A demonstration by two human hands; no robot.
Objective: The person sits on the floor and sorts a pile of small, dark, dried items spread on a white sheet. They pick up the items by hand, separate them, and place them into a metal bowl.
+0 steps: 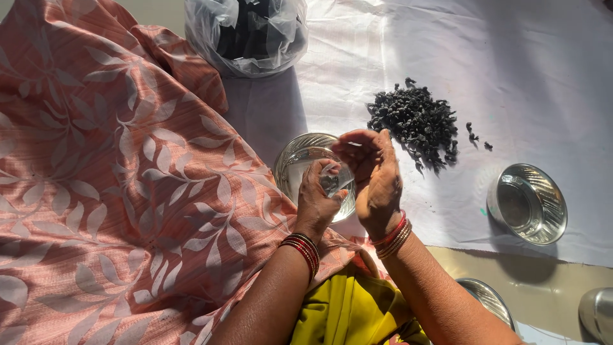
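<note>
Fingers (332, 182) of my left hand (317, 203) pinch a small clear piece, curled tight around it. My right hand (375, 174) cups just beside it, fingers half bent, touching the piece. Both hover above 1 steel bowl (295, 160); dark dried bits (416, 121) lie far right.

Hard, bright sunlight bleaches the white woven cloth (511, 57), glints off the ribbed round steel bowl (527, 203), and casts sharp shadows; focus stays crisp.
</note>
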